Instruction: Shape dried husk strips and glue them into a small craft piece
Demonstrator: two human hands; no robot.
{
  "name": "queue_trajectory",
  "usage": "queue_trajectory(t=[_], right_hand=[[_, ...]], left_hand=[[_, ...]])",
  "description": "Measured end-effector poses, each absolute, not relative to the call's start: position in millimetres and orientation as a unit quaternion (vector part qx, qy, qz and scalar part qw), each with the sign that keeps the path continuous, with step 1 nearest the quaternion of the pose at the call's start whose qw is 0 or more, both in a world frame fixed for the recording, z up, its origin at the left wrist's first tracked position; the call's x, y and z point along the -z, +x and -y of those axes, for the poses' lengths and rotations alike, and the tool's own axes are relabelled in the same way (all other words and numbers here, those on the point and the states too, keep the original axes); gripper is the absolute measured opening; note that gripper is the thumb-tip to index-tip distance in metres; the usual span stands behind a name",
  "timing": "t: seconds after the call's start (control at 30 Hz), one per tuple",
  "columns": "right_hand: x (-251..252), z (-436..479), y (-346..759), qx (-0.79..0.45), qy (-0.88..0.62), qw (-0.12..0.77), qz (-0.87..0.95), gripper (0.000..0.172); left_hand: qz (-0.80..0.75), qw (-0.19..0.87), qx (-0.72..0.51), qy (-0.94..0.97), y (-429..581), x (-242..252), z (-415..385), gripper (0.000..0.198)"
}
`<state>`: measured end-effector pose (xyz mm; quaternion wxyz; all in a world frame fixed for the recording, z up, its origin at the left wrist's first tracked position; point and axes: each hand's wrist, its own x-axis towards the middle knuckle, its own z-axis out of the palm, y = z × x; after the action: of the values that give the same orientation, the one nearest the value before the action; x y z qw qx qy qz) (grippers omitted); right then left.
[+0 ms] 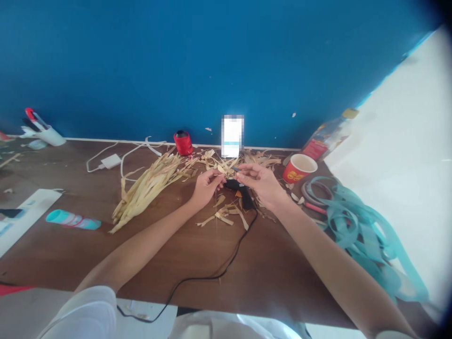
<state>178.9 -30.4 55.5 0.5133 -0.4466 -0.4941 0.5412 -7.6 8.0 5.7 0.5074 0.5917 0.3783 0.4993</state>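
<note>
— What is the right hand (259,183) holding?
— It is pinching a small grey piece (236,169), and thumb and forefinger are clamping on one end.
— How is the piece looking?
— Slim, dark and matt, short enough that the fingers are hiding part of it. The free end is pointing toward ten o'clock, and it is standing out against the pale husks behind.
— And the left hand (206,186)?
— It is hovering close by, at about eight o'clock from the piece. Its fingertips are bending in toward the thumb, but I cannot tell whether they are gripping anything.
— What is lying around the piece?
— A black glue gun (248,200) is resting just below, its handle slanting toward five o'clock and its cord (183,280) trailing away toward seven. Torn husk scraps (224,215) are scattering over the table (282,268) at six.
— Farther out?
— A long husk bundle (148,188) is lying at nine, straw-yellow and dry. A red paper cup (294,175) is standing at three, and a bright screen (232,136) is glowing at twelve.
</note>
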Motion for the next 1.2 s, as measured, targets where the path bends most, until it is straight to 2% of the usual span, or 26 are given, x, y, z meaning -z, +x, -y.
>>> queue_trajectory(t=[0.3,0.73,1.1,1.2], right_hand=[[-54.7,33.9,171.6,-0.524,-0.486,0.515,0.472,0.056],[-54.4,33.8,171.2,-0.584,-0.445,0.524,0.432,0.053],[-55.7,33.0,171.2,-0.586,-0.457,0.526,0.413,0.074],[-54.3,31.9,171.5,-0.583,-0.448,0.535,0.417,0.075]], left_hand=[[-0.383,0.487,-0.488,0.616,-7.5,-4.9,-5.3,0.022],[-0.362,0.501,-0.461,0.637,-7.4,-8.7,-4.0,0.027],[-0.362,0.477,-0.432,0.674,-8.2,-6.9,-2.0,0.027],[-0.357,0.473,-0.422,0.686,-8.5,-9.6,0.6,0.027]])
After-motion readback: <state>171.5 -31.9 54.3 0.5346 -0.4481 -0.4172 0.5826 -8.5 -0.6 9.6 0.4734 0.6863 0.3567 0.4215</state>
